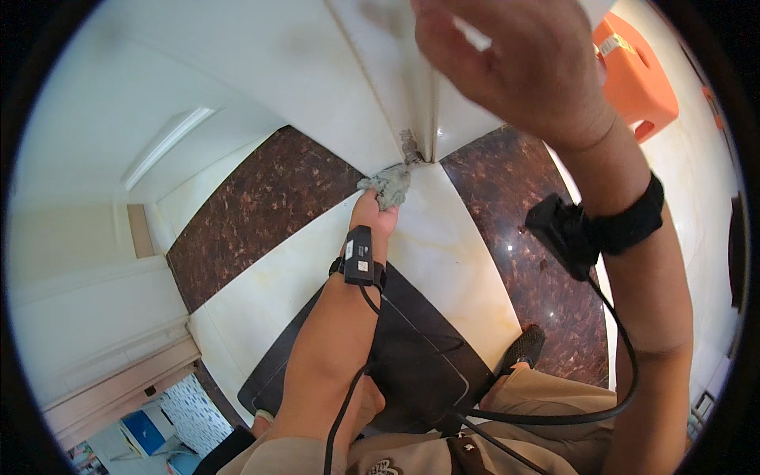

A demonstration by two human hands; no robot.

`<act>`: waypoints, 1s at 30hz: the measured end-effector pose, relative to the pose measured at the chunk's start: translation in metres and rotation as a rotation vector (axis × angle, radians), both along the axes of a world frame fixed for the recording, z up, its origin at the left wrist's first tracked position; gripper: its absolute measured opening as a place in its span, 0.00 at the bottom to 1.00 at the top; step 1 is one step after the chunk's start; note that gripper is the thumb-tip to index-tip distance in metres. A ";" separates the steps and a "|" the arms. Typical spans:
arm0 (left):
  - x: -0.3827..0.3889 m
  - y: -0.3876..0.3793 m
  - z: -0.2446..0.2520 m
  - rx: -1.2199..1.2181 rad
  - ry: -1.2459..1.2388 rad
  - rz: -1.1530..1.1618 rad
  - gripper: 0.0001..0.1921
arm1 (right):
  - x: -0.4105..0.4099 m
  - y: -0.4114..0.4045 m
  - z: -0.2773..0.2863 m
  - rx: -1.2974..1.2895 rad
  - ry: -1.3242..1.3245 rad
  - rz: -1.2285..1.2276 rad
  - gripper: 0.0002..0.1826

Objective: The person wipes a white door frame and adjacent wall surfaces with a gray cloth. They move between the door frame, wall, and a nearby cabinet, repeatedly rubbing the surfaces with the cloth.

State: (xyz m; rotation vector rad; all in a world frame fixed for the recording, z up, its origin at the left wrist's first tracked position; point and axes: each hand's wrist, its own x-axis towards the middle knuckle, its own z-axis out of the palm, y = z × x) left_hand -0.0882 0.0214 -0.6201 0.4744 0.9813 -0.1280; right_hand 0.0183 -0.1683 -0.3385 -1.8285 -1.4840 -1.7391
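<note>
My left hand (380, 208) reaches down to the floor and holds a crumpled grey-green cloth (389, 183) at the foot of a white panel's corner (415, 119). Dark grime (409, 147) marks that corner just beyond the cloth. High in the view, my right hand (510, 65) is raised close to the camera beside the white panels. Its fingers curl, with a small gap by the thumb, and the top edge cuts them off. Whether it grips anything is hidden. Each wrist carries a strapped black device with a cable.
An orange plastic stool (638, 77) stands at the upper right. Brown marbled tile (261, 208) borders the pale floor tiles (439, 219). Below me lies a black mat (427, 356), with my dark shoe (525, 347) beside it. A blue-and-white box (142, 430) shows through the lower-left opening.
</note>
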 end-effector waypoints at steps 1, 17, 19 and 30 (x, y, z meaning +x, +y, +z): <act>0.003 -0.002 0.001 0.013 0.002 0.000 0.18 | -0.006 -0.004 -0.003 -0.004 0.032 0.016 0.15; -0.039 -0.004 0.098 0.422 -0.481 -0.328 0.24 | -0.114 0.015 -0.151 0.876 2.305 0.093 0.36; -0.054 -0.016 0.072 0.258 -0.320 -0.314 0.23 | -0.132 0.025 -0.179 0.916 2.515 0.328 0.38; -0.015 -0.014 0.019 0.031 -0.101 -0.210 0.16 | -0.131 0.058 -0.263 1.464 2.439 0.389 0.33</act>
